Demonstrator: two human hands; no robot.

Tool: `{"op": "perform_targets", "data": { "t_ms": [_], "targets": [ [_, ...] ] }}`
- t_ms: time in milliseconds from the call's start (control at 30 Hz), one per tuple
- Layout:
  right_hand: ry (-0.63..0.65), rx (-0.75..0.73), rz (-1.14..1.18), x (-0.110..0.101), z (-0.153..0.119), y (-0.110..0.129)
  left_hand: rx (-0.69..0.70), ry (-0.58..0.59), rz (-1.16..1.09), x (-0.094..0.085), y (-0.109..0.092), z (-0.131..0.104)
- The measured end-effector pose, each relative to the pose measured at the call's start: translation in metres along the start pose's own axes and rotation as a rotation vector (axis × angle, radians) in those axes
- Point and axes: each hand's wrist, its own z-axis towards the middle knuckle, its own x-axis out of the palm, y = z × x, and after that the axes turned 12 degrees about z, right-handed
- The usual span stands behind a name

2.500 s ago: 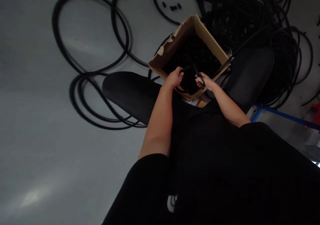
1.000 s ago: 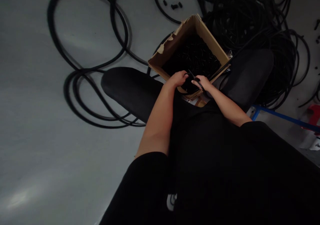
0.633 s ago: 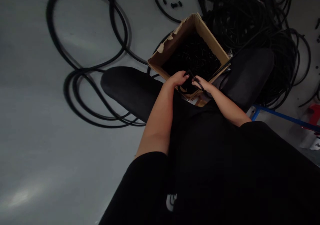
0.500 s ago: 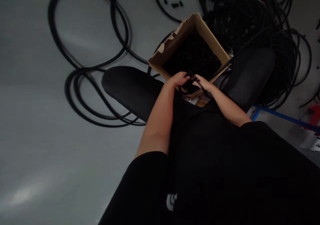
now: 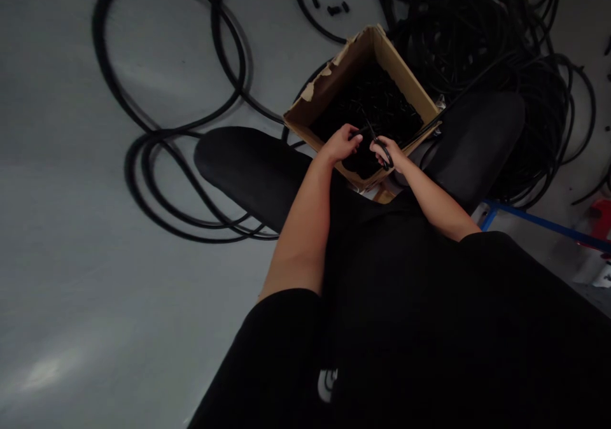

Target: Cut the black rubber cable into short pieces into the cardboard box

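Over the near corner of a torn cardboard box, my right hand grips black-handled scissors with the blades pointing up and to the left. My left hand is closed on a short end of black hose, just left of the blades. A small gap separates the two hands. Many short black pieces fill the bottom of the box. How far the hose runs behind my left fingers is too dark to make out.
Loops of black hose lie on the grey floor at left. A tangled pile of hose sits behind the box at right. Several small black bits lie beyond it. A blue frame bar is at right.
My hands have moved slightly apart. The scissors have turned so their blades point up into the box, and the dark loop below my left hand no longer shows.
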Motion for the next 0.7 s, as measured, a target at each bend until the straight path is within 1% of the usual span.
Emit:
{"op": "perform_targets", "data": {
  "t_ms": [100,200,300,400,600,700],
  "targets": [
    [0.016,0.004,0.087,-0.002,0.001,0.001,0.020,-0.052,-0.035,0.002,0.004,0.002],
    [0.040,0.030,0.109,-0.005,0.003,-0.004,0.059,-0.033,0.009,0.004,0.007,0.002],
    [0.050,-0.009,0.119,-0.008,0.007,-0.009,0.086,-0.005,0.059,0.003,0.005,0.000],
    [0.066,-0.049,0.113,-0.010,0.011,-0.013,0.069,0.011,0.096,0.001,0.000,-0.003],
    [0.067,-0.043,0.087,-0.008,0.016,-0.016,0.043,-0.006,0.172,-0.002,-0.005,-0.005],
    [0.067,-0.042,0.094,-0.007,0.016,-0.017,0.047,0.018,0.176,-0.002,-0.005,-0.005]
  ]
}}
